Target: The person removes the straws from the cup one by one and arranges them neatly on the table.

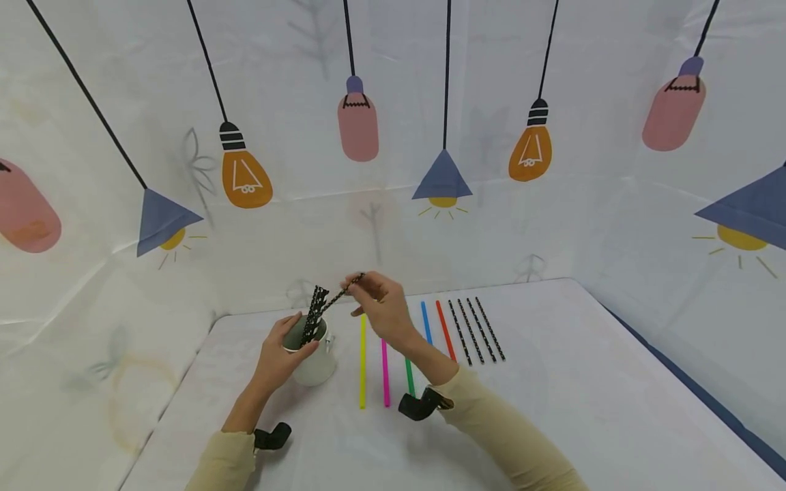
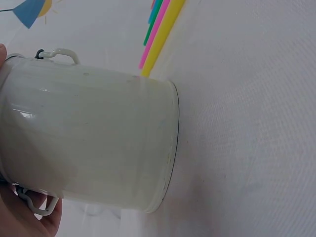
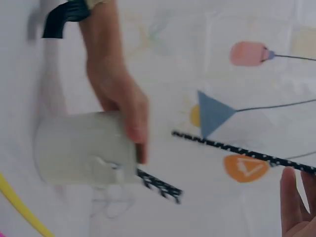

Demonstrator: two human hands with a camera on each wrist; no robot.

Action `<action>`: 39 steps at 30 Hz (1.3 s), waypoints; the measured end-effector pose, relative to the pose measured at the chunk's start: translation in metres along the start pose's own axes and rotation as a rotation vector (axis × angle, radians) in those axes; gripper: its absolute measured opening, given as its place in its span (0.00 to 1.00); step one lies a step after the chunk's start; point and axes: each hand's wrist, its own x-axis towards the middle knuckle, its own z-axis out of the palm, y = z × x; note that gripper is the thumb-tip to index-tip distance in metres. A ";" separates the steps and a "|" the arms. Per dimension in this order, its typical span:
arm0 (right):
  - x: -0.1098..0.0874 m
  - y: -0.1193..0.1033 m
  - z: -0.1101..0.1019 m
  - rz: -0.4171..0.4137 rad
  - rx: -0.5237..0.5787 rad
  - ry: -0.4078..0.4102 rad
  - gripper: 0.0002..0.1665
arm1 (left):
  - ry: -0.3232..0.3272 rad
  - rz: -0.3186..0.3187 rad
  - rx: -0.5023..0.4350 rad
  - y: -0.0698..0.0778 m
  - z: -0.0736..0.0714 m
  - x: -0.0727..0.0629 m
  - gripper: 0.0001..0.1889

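My left hand grips the rim of a small white metal pail, thumb and fingers on either side of its mouth. Side lugs show on the pail in the left wrist view. Out of its top leans a bunch of black straws with white dots. In my right hand a single black dotted straw is pinched near its upper end, slanting down toward the bunch. The right wrist view shows that straw's lower end apart from the straws in the pail.
Right of the pail, a yellow straw, a pink one, a green one, a blue one and a red one lie side by side. Several black dotted straws continue the row. A lamp-patterned sheet hangs behind.
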 end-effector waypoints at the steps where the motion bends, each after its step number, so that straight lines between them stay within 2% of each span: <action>1: 0.003 -0.002 -0.007 -0.019 0.023 0.035 0.11 | -0.001 0.001 0.002 0.000 0.000 0.000 0.41; 5: 0.009 -0.014 -0.040 -0.052 0.054 0.150 0.15 | -0.006 0.002 -0.002 0.000 0.001 0.001 0.41; 9: 0.010 -0.018 -0.079 -0.051 0.022 0.211 0.21 | -0.011 -0.004 0.001 0.000 0.000 0.000 0.41; 15: 0.003 -0.012 -0.131 -0.032 -0.122 0.242 0.13 | -0.016 0.001 0.015 0.001 -0.002 0.002 0.40; 18: -0.005 -0.010 -0.155 0.062 -0.207 0.231 0.14 | -0.011 -0.003 0.011 0.001 -0.001 0.002 0.40; 22: -0.017 -0.011 -0.183 0.234 -0.287 0.162 0.22 | -0.013 -0.011 0.012 0.000 0.000 0.001 0.41; 25: -0.024 -0.009 -0.202 0.317 -0.331 0.119 0.26 | -0.011 -0.013 0.017 0.000 0.000 0.000 0.41; 30: -0.032 0.000 -0.226 0.399 -0.377 0.150 0.25 | -0.005 -0.005 0.018 -0.001 0.001 0.001 0.41; 39: -0.049 0.031 -0.262 0.516 -0.517 0.204 0.25 | -0.006 -0.005 0.022 -0.002 0.001 0.000 0.41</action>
